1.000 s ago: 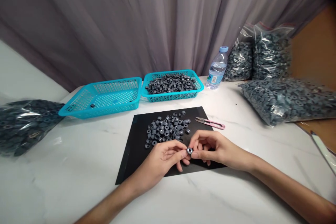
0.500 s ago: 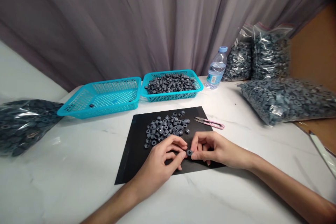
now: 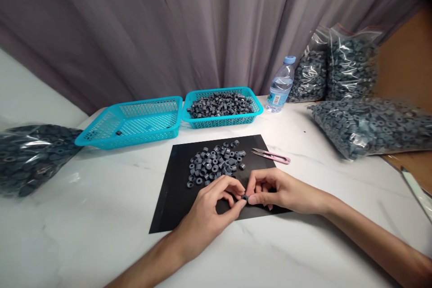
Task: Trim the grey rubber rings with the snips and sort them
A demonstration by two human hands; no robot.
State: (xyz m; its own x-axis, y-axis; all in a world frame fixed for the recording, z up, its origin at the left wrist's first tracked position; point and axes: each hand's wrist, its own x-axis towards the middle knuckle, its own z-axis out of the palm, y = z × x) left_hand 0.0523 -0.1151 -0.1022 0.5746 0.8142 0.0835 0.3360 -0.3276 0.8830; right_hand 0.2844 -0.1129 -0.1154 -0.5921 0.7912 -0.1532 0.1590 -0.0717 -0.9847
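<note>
Between the fingertips of both hands is a small dark grey ring-shaped piece [image 3: 245, 198] with a hole through it. My left hand [image 3: 218, 202] pinches it from the left with thumb and fingers, and my right hand [image 3: 268, 190] grips it from the right. Both hands are over the front part of a black mat [image 3: 168, 202]. Just beyond them lies a loose pile of the same grey pieces [image 3: 212, 163]. Pink-handled thread snips [image 3: 272, 156] rest across the mat's right edge, with the blades pointing left.
A blue basket [image 3: 222, 122] full of grey pieces stands behind the mat. Left of it, another blue basket [image 3: 135, 140] holds a few pieces. A water bottle [image 3: 281, 85] stands at the back. Bulging clear bags [image 3: 371, 128] sit at the right, and another bag [image 3: 33, 157] at the left.
My left hand has moved slightly right and closed onto the ring-shaped piece beside my right fingers. The piece has turned a little. The whole view has shifted slightly.
</note>
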